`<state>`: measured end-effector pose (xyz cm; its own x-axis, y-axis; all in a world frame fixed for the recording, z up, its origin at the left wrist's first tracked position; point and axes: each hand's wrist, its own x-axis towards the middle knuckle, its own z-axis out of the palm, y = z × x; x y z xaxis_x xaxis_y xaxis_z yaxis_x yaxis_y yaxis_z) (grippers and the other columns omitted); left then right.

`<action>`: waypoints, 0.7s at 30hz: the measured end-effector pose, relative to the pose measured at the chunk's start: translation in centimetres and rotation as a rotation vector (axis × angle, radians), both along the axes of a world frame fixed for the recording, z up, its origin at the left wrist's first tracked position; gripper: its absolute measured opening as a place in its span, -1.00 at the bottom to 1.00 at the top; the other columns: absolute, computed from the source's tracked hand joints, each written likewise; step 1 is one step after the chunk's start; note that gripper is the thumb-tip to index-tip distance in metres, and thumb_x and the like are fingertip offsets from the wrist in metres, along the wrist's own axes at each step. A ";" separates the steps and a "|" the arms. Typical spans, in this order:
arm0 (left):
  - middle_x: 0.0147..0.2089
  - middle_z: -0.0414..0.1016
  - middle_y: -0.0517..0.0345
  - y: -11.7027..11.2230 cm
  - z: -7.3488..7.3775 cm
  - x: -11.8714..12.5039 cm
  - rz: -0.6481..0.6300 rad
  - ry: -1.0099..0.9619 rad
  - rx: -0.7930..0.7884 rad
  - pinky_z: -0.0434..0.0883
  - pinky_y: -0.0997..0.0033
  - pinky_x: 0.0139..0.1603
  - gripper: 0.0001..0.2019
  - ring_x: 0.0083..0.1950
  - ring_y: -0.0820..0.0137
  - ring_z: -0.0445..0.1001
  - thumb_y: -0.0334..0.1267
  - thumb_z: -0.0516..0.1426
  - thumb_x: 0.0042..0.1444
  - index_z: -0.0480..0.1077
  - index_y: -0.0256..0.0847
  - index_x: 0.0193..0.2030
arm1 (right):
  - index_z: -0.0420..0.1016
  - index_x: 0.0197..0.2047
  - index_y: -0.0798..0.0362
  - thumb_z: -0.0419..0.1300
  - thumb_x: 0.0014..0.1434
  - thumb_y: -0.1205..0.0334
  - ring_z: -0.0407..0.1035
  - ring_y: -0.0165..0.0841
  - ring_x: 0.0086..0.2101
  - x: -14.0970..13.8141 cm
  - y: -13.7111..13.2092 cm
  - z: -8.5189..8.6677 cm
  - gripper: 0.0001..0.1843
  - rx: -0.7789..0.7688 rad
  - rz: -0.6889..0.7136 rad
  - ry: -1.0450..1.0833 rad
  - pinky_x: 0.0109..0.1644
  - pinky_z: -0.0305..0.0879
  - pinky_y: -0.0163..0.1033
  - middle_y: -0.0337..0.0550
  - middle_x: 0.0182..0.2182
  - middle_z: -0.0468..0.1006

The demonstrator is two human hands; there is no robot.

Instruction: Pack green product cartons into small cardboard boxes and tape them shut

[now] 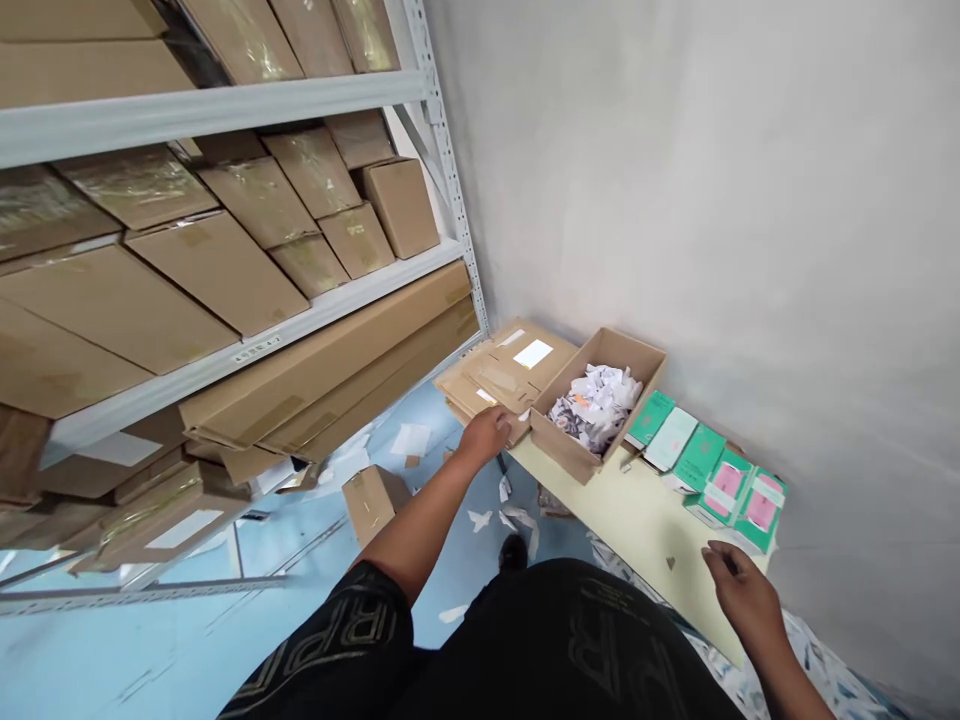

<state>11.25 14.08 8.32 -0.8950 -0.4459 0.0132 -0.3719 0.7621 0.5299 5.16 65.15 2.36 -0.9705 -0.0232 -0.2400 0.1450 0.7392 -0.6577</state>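
My left hand is at the near edge of a pile of flattened cardboard, its fingers curled together. What they pinch, if anything, is hidden. Just right of it stands an open cardboard box full of torn white paper scraps. Over the right end of the pale yellow table is my right hand, fingers loosely bent and apart, with nothing seen in them. Closest to it are green cartons with pink fronts. More green cartons and a pale one continue the row along the wall.
Metal shelving packed with brown cartons rises on the left. A small cardboard box and paper scraps lie on the blue floor. A grey wall runs behind the table. A small dark piece lies on the tabletop.
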 end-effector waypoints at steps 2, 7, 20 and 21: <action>0.25 0.49 -0.10 -3.1 -1.1 -2.7 -0.081 -0.069 -0.095 0.30 0.21 0.34 -0.55 0.28 0.13 0.40 -0.23 0.16 0.22 0.41 -0.22 0.25 | 0.61 -0.12 0.00 0.16 0.05 -0.32 0.56 -0.01 -0.11 -0.7 -3.2 0.9 -0.40 0.006 -0.047 0.029 -0.01 0.41 -0.03 0.00 -0.12 0.71; 0.57 -0.01 -0.27 -7.4 -4.8 -9.8 -0.310 -0.292 -0.225 -0.02 -0.14 0.49 -0.04 0.55 -0.13 -0.04 0.03 0.35 0.01 0.10 -0.20 0.50 | 0.60 -0.10 0.03 0.15 0.07 -0.29 0.57 -0.07 -0.19 -0.3 -9.8 3.5 -0.41 0.003 -0.104 0.073 -0.10 0.44 -0.08 0.03 -0.16 0.70; 0.09 0.55 -0.30 -7.3 -4.9 -13.0 -0.504 -0.331 -0.233 0.39 0.06 0.19 -0.58 0.19 -0.04 0.49 -0.18 0.17 0.22 0.42 -0.30 0.17 | 0.59 -0.16 -0.02 0.14 0.09 -0.31 0.59 -0.01 -0.12 5.3 -8.6 3.0 -0.45 0.115 -0.199 -0.013 -0.01 0.45 -0.01 0.03 -0.15 0.71; 0.02 0.59 -0.25 -7.5 -4.1 -12.9 -0.498 -0.325 -0.235 0.41 0.10 0.15 -0.65 0.12 0.01 0.54 -0.21 0.12 0.26 0.43 -0.29 0.14 | 0.60 -0.16 -0.02 0.14 0.08 -0.32 0.59 -0.01 -0.13 5.3 -8.6 3.0 -0.44 0.121 -0.204 -0.009 -0.02 0.45 -0.01 0.03 -0.16 0.71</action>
<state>-1.68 6.55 4.19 -0.9689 0.0066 -0.2474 -0.0566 0.9672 0.2476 10.41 56.50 5.36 -0.9500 0.2026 -0.2377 0.3048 0.7673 -0.5642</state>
